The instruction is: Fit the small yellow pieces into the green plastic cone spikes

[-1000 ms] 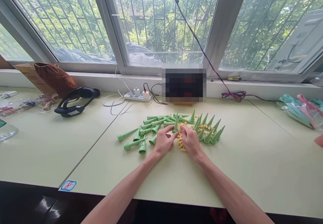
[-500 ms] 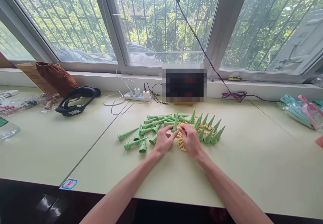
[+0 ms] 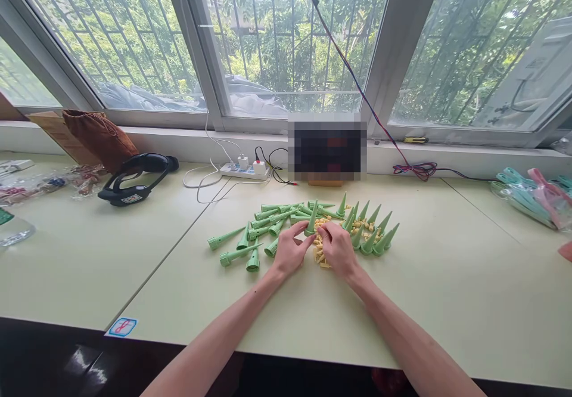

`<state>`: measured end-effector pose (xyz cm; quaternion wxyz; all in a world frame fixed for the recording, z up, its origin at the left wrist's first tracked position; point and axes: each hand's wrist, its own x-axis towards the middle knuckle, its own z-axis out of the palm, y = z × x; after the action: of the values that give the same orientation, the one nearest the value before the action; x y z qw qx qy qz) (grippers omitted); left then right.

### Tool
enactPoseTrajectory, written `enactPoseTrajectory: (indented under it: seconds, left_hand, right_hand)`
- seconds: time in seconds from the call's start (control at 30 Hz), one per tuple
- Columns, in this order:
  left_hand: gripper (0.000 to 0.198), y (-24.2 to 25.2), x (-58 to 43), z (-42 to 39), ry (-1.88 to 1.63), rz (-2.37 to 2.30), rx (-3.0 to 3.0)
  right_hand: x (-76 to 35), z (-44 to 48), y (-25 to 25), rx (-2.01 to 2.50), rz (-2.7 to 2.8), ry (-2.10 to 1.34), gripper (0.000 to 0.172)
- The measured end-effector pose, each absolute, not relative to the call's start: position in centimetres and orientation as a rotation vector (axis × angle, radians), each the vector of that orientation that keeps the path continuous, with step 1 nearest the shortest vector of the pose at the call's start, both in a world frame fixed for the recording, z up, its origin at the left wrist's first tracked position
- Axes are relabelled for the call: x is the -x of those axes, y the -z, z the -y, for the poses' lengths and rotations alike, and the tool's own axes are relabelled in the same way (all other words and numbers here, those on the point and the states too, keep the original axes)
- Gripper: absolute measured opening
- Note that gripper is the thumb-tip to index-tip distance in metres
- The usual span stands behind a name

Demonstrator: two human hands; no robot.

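Note:
My left hand (image 3: 291, 250) grips a green plastic watering spike (image 3: 311, 218) by its wide base, with the point upward. Close beside it, the fingers of my right hand (image 3: 338, 248) are pinched together near the spike's base; whatever they hold is hidden or too small to make out. Small yellow plastic pieces (image 3: 320, 259) lie heaped between and under my hands. Several loose green spikes (image 3: 236, 255) lie on their sides or lean to the left. On the right, a group of upright green spikes (image 3: 369, 243) stands with more yellow pieces among them.
The pale table (image 3: 179, 290) carries a black headset (image 3: 129, 191) and a brown pouch (image 3: 100, 140) at the left. Behind the spikes are a power strip (image 3: 245, 170) and a blurred-out dark screen (image 3: 327, 149). Bagged teal and pink items (image 3: 531, 197) lie right, near another person's fingertip (image 3: 566, 251).
The spike in my left hand has tilted slightly to the right. My right fingertips have shifted a little; otherwise the scene is the same.

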<state>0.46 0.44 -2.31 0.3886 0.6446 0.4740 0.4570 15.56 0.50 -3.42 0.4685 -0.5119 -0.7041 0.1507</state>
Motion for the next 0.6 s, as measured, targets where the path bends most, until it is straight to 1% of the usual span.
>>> enactPoseTrajectory:
  seconds: [0.27, 0.6]
  left_hand:
    - [0.034, 2.52, -0.37, -0.64, -1.160, -1.182, -1.687]
    - [0.037, 2.23, -0.30, -0.36, -1.083, -1.175, -1.700]
  right_hand:
    - [-15.55, -0.50, 3.51, 1.291, 1.739, -0.384, 0.031]
    - [-15.34, -0.36, 3.27, 1.316, 1.742, -0.377, 0.037]
